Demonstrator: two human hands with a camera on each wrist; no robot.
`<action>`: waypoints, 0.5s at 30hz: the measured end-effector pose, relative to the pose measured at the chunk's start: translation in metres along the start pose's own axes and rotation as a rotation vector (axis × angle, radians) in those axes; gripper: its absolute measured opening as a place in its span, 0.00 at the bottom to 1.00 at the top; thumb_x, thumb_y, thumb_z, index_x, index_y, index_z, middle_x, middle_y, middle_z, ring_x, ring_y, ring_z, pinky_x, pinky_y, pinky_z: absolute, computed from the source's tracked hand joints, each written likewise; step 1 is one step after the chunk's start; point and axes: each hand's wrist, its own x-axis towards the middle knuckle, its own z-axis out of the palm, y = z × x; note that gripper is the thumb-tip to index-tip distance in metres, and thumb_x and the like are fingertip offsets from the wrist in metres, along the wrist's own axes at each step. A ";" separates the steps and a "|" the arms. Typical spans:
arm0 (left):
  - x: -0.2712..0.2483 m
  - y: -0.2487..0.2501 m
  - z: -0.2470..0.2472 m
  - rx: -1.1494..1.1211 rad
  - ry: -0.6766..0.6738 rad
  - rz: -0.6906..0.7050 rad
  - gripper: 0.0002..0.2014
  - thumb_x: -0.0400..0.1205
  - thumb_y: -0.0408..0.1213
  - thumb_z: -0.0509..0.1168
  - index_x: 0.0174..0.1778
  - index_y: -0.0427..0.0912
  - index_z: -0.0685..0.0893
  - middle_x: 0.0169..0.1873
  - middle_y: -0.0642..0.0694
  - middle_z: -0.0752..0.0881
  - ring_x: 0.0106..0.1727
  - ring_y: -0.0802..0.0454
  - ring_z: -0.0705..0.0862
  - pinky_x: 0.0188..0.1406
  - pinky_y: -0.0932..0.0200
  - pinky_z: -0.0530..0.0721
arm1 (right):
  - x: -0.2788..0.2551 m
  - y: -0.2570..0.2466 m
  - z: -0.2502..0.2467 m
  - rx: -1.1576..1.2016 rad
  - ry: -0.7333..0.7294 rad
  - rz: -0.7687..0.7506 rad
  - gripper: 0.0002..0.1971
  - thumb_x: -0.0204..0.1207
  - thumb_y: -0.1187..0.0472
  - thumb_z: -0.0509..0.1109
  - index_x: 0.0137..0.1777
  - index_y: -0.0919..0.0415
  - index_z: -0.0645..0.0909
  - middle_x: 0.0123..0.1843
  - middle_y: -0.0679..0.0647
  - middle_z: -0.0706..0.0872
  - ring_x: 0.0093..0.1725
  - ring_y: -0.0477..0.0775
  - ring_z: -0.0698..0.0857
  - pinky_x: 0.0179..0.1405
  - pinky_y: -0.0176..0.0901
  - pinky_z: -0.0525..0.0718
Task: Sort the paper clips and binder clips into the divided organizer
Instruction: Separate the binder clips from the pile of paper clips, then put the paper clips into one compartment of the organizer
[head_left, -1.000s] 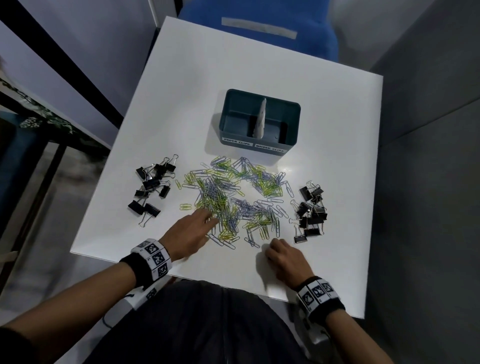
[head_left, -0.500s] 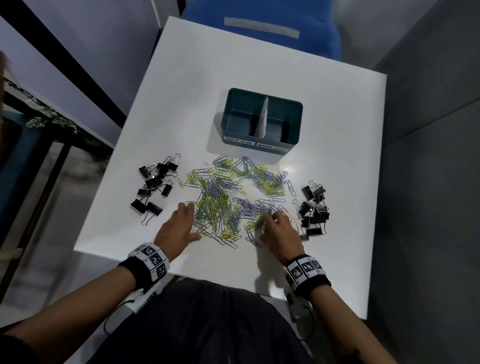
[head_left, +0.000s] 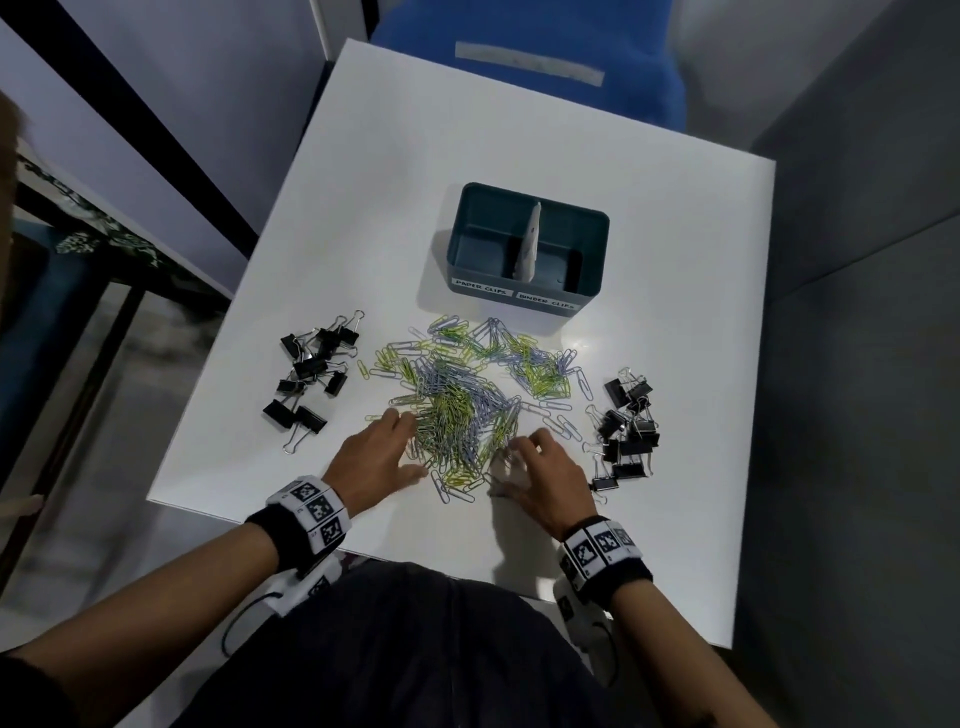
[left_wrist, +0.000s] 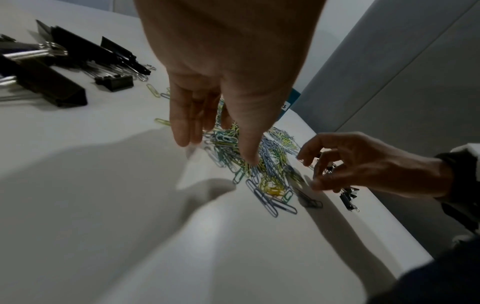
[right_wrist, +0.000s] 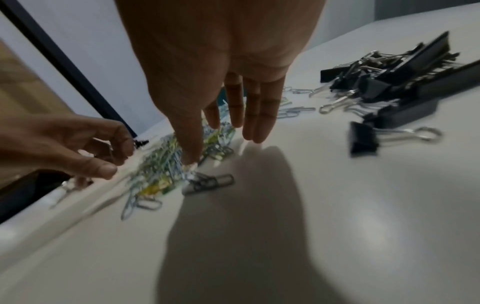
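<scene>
Counter (head_left: 649, 249): we see a white square top carrying everything; its near edge is cut off by our dark lap.
Organizer (head_left: 467, 270): a teal box well beyond both hands, split by a pale upright divider into two compartments; white labels on its near wall read PAPER CLIPS on the left and BINDER CLIPS on the right. We make out no clips inside.
Paper clips (head_left: 467, 395): a loose heap of yellow-green and pale blue wire clips, lying between the two hands and reaching from our fingertips toward the organizer.
Left binder clips (head_left: 311, 371): black with silver wire handles, a scatter beyond and outside the left hand.
Right binder clips (head_left: 628, 431): the same sort, piled just outside the right hand.
Left hand (head_left: 376, 457): fingers straight, held together, their tips at the heap's left edge, grasping nothing.
Right hand (head_left: 548, 478): fingers spread and loosely bent over the heap's near right edge; the thumb touches clips, but we cannot tell whether any are pinched.
Hard to make out: both wrist views are blurred near the fingertips.
</scene>
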 end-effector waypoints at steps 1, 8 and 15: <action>-0.001 -0.002 0.004 0.008 -0.065 -0.005 0.28 0.75 0.54 0.72 0.61 0.43 0.69 0.54 0.47 0.75 0.48 0.45 0.80 0.39 0.50 0.81 | -0.002 0.001 0.003 -0.001 -0.035 0.000 0.23 0.70 0.49 0.77 0.62 0.54 0.75 0.54 0.53 0.75 0.45 0.53 0.78 0.32 0.39 0.70; 0.021 0.026 0.011 0.036 -0.045 0.087 0.20 0.79 0.43 0.70 0.62 0.40 0.72 0.58 0.43 0.76 0.53 0.41 0.79 0.43 0.48 0.82 | 0.018 -0.015 0.011 0.026 0.039 0.017 0.16 0.72 0.58 0.74 0.58 0.54 0.76 0.53 0.53 0.76 0.49 0.55 0.78 0.32 0.42 0.72; 0.042 0.002 -0.015 0.014 0.292 -0.055 0.26 0.79 0.49 0.68 0.68 0.37 0.73 0.65 0.36 0.74 0.64 0.39 0.74 0.56 0.44 0.82 | 0.025 0.010 -0.008 -0.051 0.265 0.251 0.19 0.77 0.54 0.69 0.66 0.61 0.76 0.63 0.62 0.78 0.60 0.61 0.75 0.52 0.54 0.85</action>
